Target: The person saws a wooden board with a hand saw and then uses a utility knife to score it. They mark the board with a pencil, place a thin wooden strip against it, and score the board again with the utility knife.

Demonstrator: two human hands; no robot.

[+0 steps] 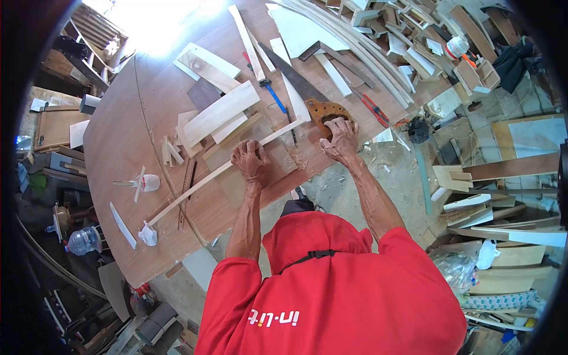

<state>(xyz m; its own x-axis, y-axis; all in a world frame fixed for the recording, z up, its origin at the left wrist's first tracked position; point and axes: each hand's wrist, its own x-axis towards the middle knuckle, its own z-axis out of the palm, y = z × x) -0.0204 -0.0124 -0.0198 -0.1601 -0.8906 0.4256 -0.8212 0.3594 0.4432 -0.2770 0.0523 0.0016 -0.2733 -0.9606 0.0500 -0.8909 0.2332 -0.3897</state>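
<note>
My left hand (251, 161) is closed at the long thin wood strip (210, 177), pressing down over a flat board on the table; what its curled fingers hold is hidden. The strip runs from the lower left up to the right. My right hand (341, 139) has its fingers wrapped round the brown wooden handle of the handsaw (305, 89). The saw's dark blade lies pointing away to the upper left, beside the strip's far end. A blue tool (276, 97) lies between the strip and the saw.
On the brown table (112, 154) lie pale boards (222, 112), a red tool (375, 110), a metal square (310, 51) and a small white cup (150, 183). Long strips line its right edge. Wood pieces crowd the floor at right.
</note>
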